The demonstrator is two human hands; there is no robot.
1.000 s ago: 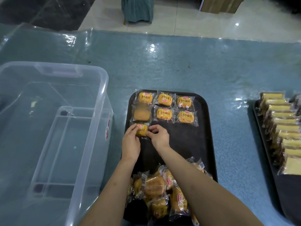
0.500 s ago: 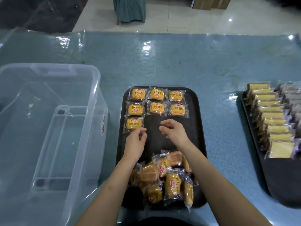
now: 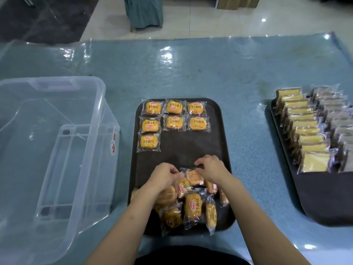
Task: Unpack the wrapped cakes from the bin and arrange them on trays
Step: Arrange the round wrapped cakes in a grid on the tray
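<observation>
Head view, sole camera. Both hands were at the far edge of the loose heap of small orange-yellow cakes in clear crinkly wrappers, which lay on the near end of the dark rectangular plastic tray. The left hand had its fingers curled into the heap's far-left packets; the right hand pinched the clear film of the topmost packet. Whether the left hand truly gripped a packet or only steadied the pile could not be told. Seven arranged cakes sat flat in rows at the tray's far end, three, three and one, with the third row open to the right of its single packet. Judgement: packets light and soft, film slippery and noisy, contents easily squashed; best taken by the sealed wrapper edge or lightly across the sides, not pressed from above. Bare tray floor lay between rows and heap, giving room to carry a packet far without disturbing the neighbours; the raised tray rim bounds the right side. The large clear plastic bin stood left of the tray, showing no cakes. A second dark tray of yellow and brown wrapped slices stood well apart to the right.
</observation>
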